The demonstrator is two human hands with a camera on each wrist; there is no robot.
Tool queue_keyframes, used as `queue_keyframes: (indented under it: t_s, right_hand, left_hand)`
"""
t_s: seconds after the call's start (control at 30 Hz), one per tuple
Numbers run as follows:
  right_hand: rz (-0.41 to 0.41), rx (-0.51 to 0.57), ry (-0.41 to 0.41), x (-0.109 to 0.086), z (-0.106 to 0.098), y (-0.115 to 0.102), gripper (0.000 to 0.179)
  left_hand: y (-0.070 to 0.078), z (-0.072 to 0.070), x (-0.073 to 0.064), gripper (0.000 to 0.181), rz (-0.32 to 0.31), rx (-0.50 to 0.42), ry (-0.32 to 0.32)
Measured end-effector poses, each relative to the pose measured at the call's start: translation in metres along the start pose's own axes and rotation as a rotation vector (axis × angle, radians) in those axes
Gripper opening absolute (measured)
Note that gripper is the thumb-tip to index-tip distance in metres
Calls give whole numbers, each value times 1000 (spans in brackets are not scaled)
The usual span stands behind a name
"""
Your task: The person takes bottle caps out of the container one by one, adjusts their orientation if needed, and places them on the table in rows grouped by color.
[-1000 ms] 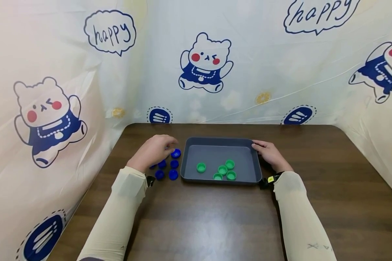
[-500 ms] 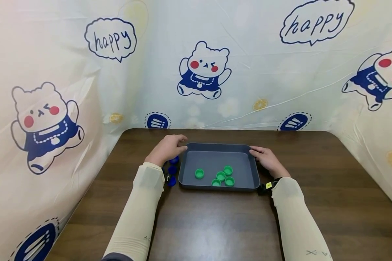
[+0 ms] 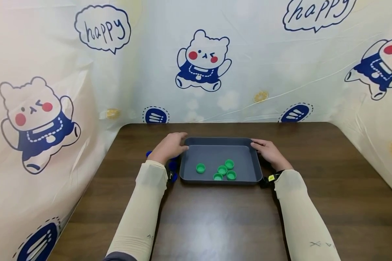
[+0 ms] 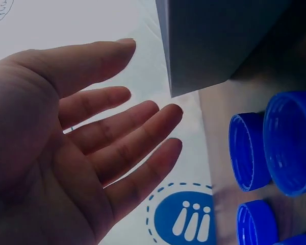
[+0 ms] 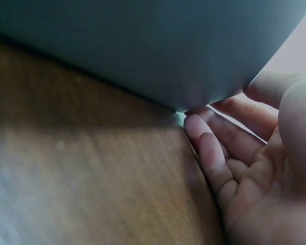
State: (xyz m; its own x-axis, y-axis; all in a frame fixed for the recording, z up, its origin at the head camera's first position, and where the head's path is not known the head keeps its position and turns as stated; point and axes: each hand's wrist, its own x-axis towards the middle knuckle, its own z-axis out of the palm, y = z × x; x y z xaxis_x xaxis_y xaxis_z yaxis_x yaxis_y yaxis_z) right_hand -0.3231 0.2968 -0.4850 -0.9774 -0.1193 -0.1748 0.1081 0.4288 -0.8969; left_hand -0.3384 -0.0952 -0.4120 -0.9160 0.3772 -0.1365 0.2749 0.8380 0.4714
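A dark grey rectangular tray (image 3: pixel 219 153) lies on the table, with several green bottle caps (image 3: pixel 229 164) in its front half. At its far right corner my right hand (image 3: pixel 270 154) grips the tray, thumb at the rim; the right wrist view has the fingers tucked at the outer bottom edge. My left hand (image 3: pixel 168 148) is by the far left corner. In the left wrist view its fingers (image 4: pixel 137 138) are spread and hold nothing, a gap away from the tray wall (image 4: pixel 204 46). Blue bottle caps (image 4: pixel 247 153) stand beside the tray, partly hidden by the left hand and wrist in the head view.
The brown wooden table (image 3: pixel 209 221) stretches in front of the tray and to both sides. A pale printed cloth (image 3: pixel 254 47) hangs behind the table's back edge and along both sides.
My left hand has moved right from above the blue caps to the tray's far left corner, its fingers straighter. The right hand stays at the tray. The head view has tilted slightly.
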Motion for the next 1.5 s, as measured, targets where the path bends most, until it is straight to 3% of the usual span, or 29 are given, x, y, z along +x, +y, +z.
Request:
queue_keyframes:
  t_s: [0.23,0.47,0.53,0.7,0.9,1.1,1.5]
  right_hand:
    - [30,-11,-14,4,-4,-3,59]
    - [-21,69,-106,11,-17,-11,53]
    - [-31,1,-121,10,-23,-17,53]
    - [-72,-346,-147,7,-30,-41,60]
    - [-162,-630,-115,2,-24,-60,49]
    - [-272,-786,-51,-4,-12,-73,43]
    - [-478,-978,-223,-34,29,-93,44]
  left_hand:
    - [-2,8,8,66,-16,38,-45]
    - [-7,10,11,64,-50,59,-87]
    - [-7,10,11,64,-52,54,-94]
    - [-6,6,10,65,-63,29,-92]
    - [-4,0,9,66,-60,36,-92]
    - [-4,0,7,68,-77,-8,-126]
    - [-2,6,3,68,-75,-47,-145]
